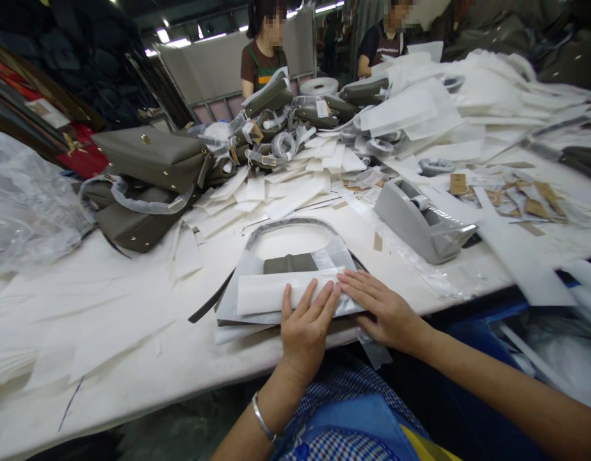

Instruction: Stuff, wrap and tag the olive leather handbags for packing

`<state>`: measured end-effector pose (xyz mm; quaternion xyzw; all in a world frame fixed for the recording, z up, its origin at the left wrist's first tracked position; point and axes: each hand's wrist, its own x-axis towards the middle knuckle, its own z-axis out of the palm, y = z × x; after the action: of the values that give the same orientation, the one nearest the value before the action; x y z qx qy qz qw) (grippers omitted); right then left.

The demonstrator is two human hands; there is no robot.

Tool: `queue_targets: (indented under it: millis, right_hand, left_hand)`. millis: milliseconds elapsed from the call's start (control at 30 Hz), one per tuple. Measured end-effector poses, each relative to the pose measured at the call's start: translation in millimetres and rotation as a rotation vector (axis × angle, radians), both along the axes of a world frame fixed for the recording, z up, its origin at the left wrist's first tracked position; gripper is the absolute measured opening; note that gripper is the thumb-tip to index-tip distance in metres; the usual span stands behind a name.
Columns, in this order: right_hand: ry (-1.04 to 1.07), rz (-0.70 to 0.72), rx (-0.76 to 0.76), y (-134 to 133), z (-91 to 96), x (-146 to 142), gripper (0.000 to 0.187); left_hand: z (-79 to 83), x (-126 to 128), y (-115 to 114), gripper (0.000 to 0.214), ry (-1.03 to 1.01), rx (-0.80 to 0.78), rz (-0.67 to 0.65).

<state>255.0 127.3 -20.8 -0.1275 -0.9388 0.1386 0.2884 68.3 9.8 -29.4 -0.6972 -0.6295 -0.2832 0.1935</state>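
In front of me on the table lies a grey-brown handbag (289,263), mostly covered by thin white wrapping paper (251,264). A folded white paper strip (260,294) rests across its near side. My left hand (307,323) lies on that strip with fingers stretched and spread. Beside it, my right hand (381,307) presses flat near the strip's right end, its fingertips close to my left ones. The bag's wrapped handle (295,222) arches away from me. A dark strap (209,301) sticks out to the left. What lies under my palms is hidden.
A grey tape dispenser (410,221) stands to the right. Stacked handbags (148,157) sit back left, with clear plastic (31,198) beside them. Paper sheets (295,186), cardboard tags (535,198) and more bags spread across the table. Two people (264,64) are behind it.
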Motion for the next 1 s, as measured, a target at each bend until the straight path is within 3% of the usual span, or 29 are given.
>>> queue_targets:
  millis: [100, 233, 400, 567, 667, 800, 900, 1000]
  right_hand:
    - [-0.085, 0.041, -0.064, 12.4, 31.7, -1.7, 0.042]
    - [-0.151, 0.043, 0.048, 40.9, 57.6, -39.7, 0.032]
    - [-0.502, -0.007, 0.171, 66.0, 45.1, -93.7, 0.034]
    - [-0.551, -0.128, 0.212, 67.8, 40.1, -99.8, 0.032]
    - [-0.337, -0.089, 0.118, 59.1, 41.1, -74.1, 0.027]
    - [0.036, -0.131, 0.084, 24.2, 31.5, 0.8, 0.039]
    - [0.023, -0.098, 0.174, -12.2, 12.1, 57.4, 0.055]
    - [-0.141, -0.011, 0.237, -38.1, -13.9, 83.0, 0.054]
  left_hand:
    - [-0.7, 0.4, 0.6, 0.038, 0.004, 0.005, -0.003]
    - [-0.6, 1.2, 0.9, 0.037, 0.017, 0.045, 0.015]
    - [-4.4, 0.3, 1.4, 0.034, 0.026, 0.067, 0.025]
    - [-6.2, -0.5, 1.6, 0.035, 0.029, 0.082, 0.013]
    - [-5.3, -0.6, 0.7, 0.037, 0.007, 0.064, 0.011]
    - [-4.6, -1.3, -1.1, 0.041, -0.021, 0.016, -0.003]
    - [-3.3, -2.0, -1.8, 0.042, -0.032, -0.015, -0.012]
    - [-0.5, -2.1, -1.9, 0.043, -0.041, -0.022, -0.015]
